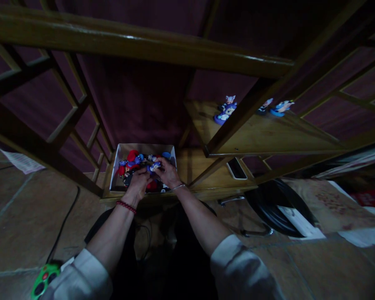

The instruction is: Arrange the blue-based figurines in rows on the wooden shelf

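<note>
Small purple-and-white figurine (155, 166): one, held over the right half of a white-walled open cardboard box (111, 177), between the person's two hands.

Right hand (168, 171): reaching forward from the lower right, wrist wearing a thin pale bracelet (178, 187); fingers bent around the figurine's right side, grasping it.

Left hand (140, 182): reaching forward from the lower left, back of the hand uppermost, wrist wearing a red beaded bracelet (126, 206); fingers curled close against the figurine's lower left side. Whether they share the grip, cannot tell.

Forearms: bare below pale grey sleeves, converging on the box.

Box contents: a jumble of red, blue and black figurines (131, 162), beneath and around the hands; individual shapes too dim to tell.

Support: low brown wooden shelf (187, 166), the box at its left end; a dark rectangular item with a white rim (236, 168) towards its right end.

Raised brown wooden shelf (253, 135), right of the box: two figurines close together at its left, one purple-based (225, 114); two more at its right, one blue-based (281, 108).

Floor, lower left: a green controller-like object with dark round parts (43, 280).
</note>
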{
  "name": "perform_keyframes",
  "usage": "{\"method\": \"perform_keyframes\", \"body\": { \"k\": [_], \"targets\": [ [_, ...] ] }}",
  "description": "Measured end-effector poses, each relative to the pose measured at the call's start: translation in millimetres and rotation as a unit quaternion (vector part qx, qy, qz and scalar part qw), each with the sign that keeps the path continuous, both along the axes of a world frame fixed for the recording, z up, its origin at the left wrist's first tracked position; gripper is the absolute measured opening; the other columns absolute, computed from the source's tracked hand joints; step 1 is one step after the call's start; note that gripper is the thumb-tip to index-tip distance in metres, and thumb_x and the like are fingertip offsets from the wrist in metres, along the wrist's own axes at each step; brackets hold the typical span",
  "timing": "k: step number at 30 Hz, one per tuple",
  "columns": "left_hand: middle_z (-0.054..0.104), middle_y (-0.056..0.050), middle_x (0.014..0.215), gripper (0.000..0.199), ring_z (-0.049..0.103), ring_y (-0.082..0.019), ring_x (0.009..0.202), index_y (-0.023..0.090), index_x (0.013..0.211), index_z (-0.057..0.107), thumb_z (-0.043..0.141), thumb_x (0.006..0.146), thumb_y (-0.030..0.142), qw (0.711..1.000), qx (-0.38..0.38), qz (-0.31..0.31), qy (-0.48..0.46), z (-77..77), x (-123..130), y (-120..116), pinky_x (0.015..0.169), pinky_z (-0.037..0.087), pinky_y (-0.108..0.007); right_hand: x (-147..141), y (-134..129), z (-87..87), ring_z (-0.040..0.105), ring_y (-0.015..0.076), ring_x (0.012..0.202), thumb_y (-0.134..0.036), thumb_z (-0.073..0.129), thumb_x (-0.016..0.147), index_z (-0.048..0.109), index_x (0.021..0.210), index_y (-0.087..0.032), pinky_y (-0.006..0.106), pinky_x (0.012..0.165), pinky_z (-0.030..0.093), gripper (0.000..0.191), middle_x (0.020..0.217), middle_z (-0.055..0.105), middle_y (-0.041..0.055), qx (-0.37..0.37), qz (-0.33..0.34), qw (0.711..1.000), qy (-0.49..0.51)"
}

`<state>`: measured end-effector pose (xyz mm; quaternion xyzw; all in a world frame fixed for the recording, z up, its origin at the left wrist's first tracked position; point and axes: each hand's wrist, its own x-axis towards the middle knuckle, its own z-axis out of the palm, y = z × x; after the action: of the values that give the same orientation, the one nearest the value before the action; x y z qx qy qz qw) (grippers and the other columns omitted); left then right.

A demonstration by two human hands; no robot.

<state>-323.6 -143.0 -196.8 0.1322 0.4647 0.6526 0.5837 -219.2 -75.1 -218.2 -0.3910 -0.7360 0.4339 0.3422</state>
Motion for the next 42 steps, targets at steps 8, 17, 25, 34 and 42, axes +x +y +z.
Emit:
{"method": "perform_keyframes", "body": {
  "k": [8, 17, 25, 34, 42],
  "targets": [
    [0.061, 0.001, 0.062, 0.008, 0.058, -0.009, 0.064, 0.012, 0.059, 0.058, 0.061, 0.060, 0.005, 1.000, -0.009, 0.012, -0.008, 4.7, 2.2, 0.4, 0.082, 0.047, -0.033, -1.6, -6.6, 6.9, 0.060, 0.0165, 0.080, -0.024, 0.057, 0.071, 0.053, 0.096, -0.026, 0.031, 0.079, 0.046, 0.025, 0.089, 0.061, -0.0021, 0.025, -0.024, 0.999, -0.013],
    [0.061, -0.001, 0.063, 0.009, 0.058, -0.010, 0.065, 0.012, 0.062, 0.061, 0.059, 0.061, 0.003, 0.999, -0.040, 0.032, -0.003, 6.1, 2.5, 1.8, 0.077, 0.047, -0.030, -4.3, -9.6, 1.6, 0.061, 0.0176, 0.081, -0.024, 0.056, 0.073, 0.053, 0.099, -0.027, 0.032, 0.078, 0.047, 0.026, 0.093, 0.062, -0.0009, 0.047, -0.052, 0.996, -0.046],
    [0.062, 0.000, 0.066, 0.008, 0.057, -0.011, 0.069, 0.012, 0.060, 0.061, 0.063, 0.056, 0.006, 0.998, 0.011, 0.041, -0.043, -1.9, 8.1, 0.2, 0.081, 0.045, -0.034, -0.2, -11.8, 4.7, 0.060, 0.0141, 0.079, -0.021, 0.056, 0.073, 0.053, 0.100, -0.026, 0.029, 0.078, 0.048, 0.028, 0.091, 0.062, -0.0027, 0.032, -0.048, 0.998, -0.032],
    [0.063, -0.001, 0.070, 0.010, 0.058, -0.013, 0.077, 0.012, 0.064, 0.061, 0.062, 0.058, 0.004, 0.998, 0.019, 0.018, -0.055, -10.9, 6.6, 2.5, 0.088, 0.043, -0.038, 6.5, -6.9, 3.5, 0.059, 0.0134, 0.082, -0.020, 0.056, 0.071, 0.054, 0.101, -0.027, 0.030, 0.081, 0.046, 0.031, 0.095, 0.062, -0.0038, -0.010, -0.040, 0.999, -0.017],
    [0.063, -0.001, 0.071, 0.010, 0.058, -0.012, 0.075, 0.012, 0.064, 0.060, 0.057, 0.063, 0.002, 0.999, -0.012, 0.024, -0.046, -12.2, 6.0, 2.2, 0.089, 0.044, -0.039, 5.9, -5.3, 2.3, 0.059, 0.0134, 0.082, -0.018, 0.057, 0.070, 0.054, 0.100, -0.026, 0.029, 0.080, 0.047, 0.030, 0.091, 0.062, -0.0033, -0.034, -0.042, 0.999, -0.006]
  ]
}}
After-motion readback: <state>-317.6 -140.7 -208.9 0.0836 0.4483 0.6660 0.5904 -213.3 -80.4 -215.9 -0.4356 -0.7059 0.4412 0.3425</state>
